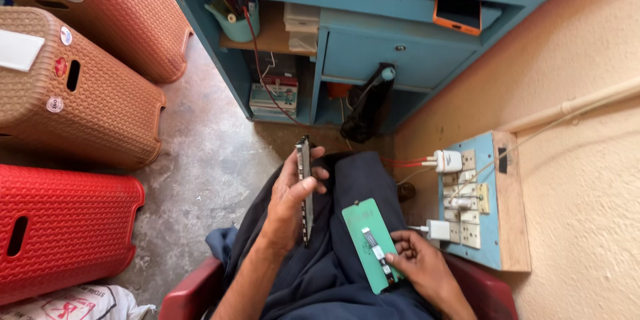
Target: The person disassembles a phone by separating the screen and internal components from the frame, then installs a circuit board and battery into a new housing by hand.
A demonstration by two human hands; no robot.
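Phone (305,190) held edge-on in left hand (290,203) above lap.

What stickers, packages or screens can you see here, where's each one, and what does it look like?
Round stickers: red and white, on the brown woven stool at left.
White rectangular label: same stool's top.
Printed sack: white with red markings, bottom left floor.
Flat boxes: stacked on the blue bench's low shelf.
Phone: orange-edged, dark screen, on the bench ledge.

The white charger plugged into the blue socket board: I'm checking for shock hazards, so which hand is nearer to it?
Right. The right hand rests on the green panel in the lap, just beside the lower white charger. The left hand holds a phone edge-on, farther away.
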